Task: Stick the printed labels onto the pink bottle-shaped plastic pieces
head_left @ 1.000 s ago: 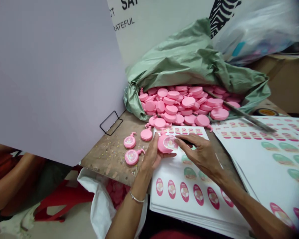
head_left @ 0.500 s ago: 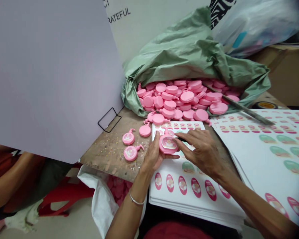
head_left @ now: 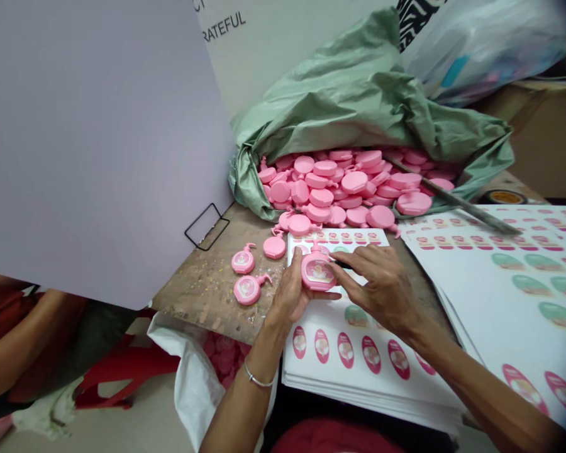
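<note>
left fingers (head_left: 298, 267) curled up and closed around the edge of a flat pink bottle-shaped plastic piece (head_left: 317, 270), with a printed label on its face and its small nozzle pointing away from the body. right fingers (head_left: 358, 259) bent and nearly closed just beside that piece, over a slim dark tip (head_left: 340, 263), mostly hidden, with no telling whether pinched or only touched. left hand (head_left: 287, 297) cupped under the piece, a thin silver bracelet (head_left: 257, 379) at the wrist; right hand (head_left: 384, 294) arched over a sheet of printed oval labels (head_left: 339, 340), piece and hands just above the sheet.

beyond the fingertips, a heap of unlabelled pink pieces (head_left: 339, 192) in a crumpled green plastic sack (head_left: 358, 107). on the scuffed wooden board (head_left: 207, 296) at the left, three loose pink pieces, two of them labelled (head_left: 248, 290). to the right, more label sheets (head_left: 514, 283) under a long metal strip (head_left: 457, 204). lower left, a white sack (head_left: 191, 384) hanging by the board, and a co-worker's arm (head_left: 28, 333) in a red sleeve, apart from all this.
</note>
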